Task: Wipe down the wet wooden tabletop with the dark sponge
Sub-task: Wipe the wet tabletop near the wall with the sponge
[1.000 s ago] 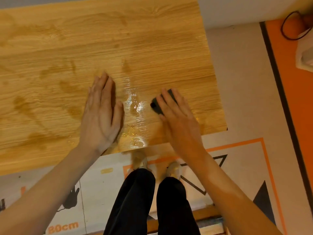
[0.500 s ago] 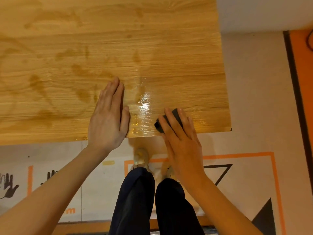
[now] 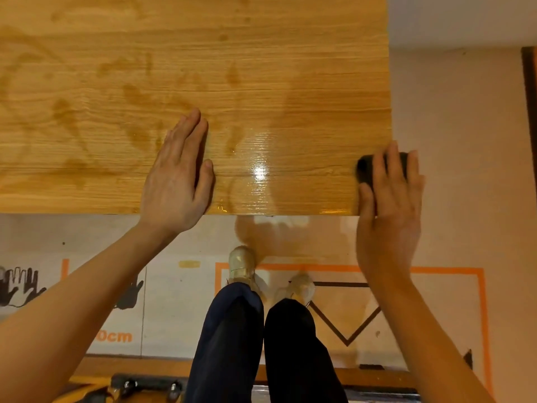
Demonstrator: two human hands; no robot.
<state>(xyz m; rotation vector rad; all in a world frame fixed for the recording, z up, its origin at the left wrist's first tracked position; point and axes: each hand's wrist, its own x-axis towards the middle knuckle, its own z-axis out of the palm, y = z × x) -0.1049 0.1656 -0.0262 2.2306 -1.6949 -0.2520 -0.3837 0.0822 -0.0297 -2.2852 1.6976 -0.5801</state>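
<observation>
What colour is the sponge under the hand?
Black, or very dark grey. The sponge shows under the right hand in the head view.

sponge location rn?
Head view: the dark sponge sits under the right hand at the tabletop's near right corner, overhanging the right edge, right of the shiny wet patch.

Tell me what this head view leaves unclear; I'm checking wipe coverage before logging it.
- Dark sponge: mostly covered by the right hand; its shape and overhang past the table corner can't be judged.
- Wooden tabletop: cut off at the top and left frame edges.
- Surface beneath the flat left hand: hidden.
- Floor lettering: partly blocked by the left forearm.
</observation>
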